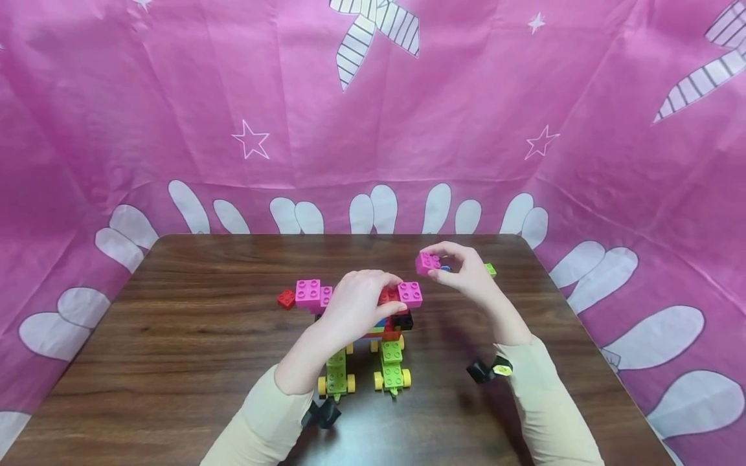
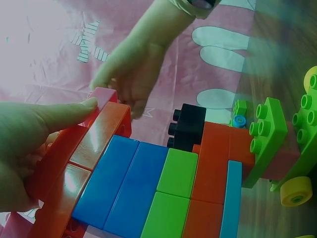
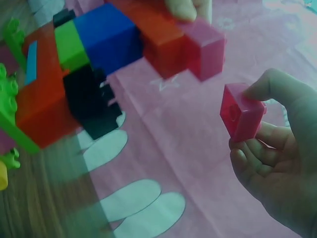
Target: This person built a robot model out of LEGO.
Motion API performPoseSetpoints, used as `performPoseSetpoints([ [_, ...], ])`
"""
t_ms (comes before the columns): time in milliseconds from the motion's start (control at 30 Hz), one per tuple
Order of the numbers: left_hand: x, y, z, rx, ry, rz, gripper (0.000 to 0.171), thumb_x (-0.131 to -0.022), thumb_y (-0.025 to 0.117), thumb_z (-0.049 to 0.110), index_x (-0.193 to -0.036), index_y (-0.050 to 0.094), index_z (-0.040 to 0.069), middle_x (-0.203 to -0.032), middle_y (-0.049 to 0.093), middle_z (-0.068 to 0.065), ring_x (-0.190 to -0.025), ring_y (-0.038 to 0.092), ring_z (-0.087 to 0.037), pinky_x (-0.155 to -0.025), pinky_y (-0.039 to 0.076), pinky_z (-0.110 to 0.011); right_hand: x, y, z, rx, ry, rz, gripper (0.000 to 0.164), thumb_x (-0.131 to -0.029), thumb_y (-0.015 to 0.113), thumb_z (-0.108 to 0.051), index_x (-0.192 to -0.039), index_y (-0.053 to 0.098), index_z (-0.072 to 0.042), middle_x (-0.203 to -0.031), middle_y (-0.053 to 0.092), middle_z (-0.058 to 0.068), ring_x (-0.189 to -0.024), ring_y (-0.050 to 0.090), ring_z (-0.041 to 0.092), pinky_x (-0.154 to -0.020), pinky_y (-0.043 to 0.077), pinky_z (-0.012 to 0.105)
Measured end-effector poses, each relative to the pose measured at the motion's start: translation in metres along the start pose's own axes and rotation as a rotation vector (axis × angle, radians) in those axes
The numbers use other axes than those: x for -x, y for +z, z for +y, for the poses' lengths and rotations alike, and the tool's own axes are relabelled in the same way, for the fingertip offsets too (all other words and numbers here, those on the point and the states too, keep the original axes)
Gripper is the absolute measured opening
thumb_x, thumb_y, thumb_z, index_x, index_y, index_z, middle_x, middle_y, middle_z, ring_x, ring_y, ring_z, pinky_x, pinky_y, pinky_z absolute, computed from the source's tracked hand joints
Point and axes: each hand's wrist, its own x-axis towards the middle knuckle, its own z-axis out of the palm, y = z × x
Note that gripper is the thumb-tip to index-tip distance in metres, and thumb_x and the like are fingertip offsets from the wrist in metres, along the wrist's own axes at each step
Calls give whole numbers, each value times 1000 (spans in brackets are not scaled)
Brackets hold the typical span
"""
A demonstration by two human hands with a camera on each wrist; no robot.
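A toy-brick model (image 1: 392,373) stands on the table, its lime-green base on yellow wheels. Blue bricks (image 2: 119,183), green bricks (image 2: 174,171) and red bricks (image 2: 214,163) stack up its body, and a black brick (image 3: 91,101) sticks out at the side. My left hand (image 1: 358,307) grips the red top layer, its thumb beside a pink brick (image 1: 410,294) at the right end. More pink bricks (image 1: 308,293) cap the left end. Between thumb and fingers, my right hand (image 1: 468,275) pinches a loose pink brick (image 3: 241,113), held in the air apart from the model.
A red brick (image 1: 286,298) lies on the table left of the model. Behind the right hand are a lime-green piece (image 1: 490,269) and a blue piece (image 1: 445,268). Pink patterned cloth (image 1: 373,142) hangs around the brown wooden table (image 1: 192,310).
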Motion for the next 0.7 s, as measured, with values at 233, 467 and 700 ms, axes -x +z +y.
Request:
performPoseSetpoints([
  [233, -1, 1, 0, 0, -5, 6, 42, -83, 78, 36, -118, 71, 15, -108, 74, -2, -99, 66, -18, -96, 49, -41, 8, 0, -10, 22, -115, -65, 33, -81, 71, 2, -113, 66, 1, -102, 68, 5, -90, 63, 9, -79, 54, 20],
  [467, -1, 1, 0, -1, -4, 5, 42, -83, 78, 36, -118, 71, 15, -108, 74, -2, -98, 66, -18, -97, 49, -41, 12, 1, -13, -36, -176, -115, 33, -80, 68, 9, -113, 64, 6, -100, 68, -3, -88, 63, 7, -80, 53, 20],
  [700, -1, 1, -1, 3, 1, 9, 42, -82, 78, 36, -118, 71, 14, -107, 74, -2, -97, 66, -17, -92, 51, -38, 14, 3, -18, -32, -193, -147, 36, -78, 70, 10, -114, 64, 5, -99, 67, 1, -89, 63, 8, -82, 54, 21],
])
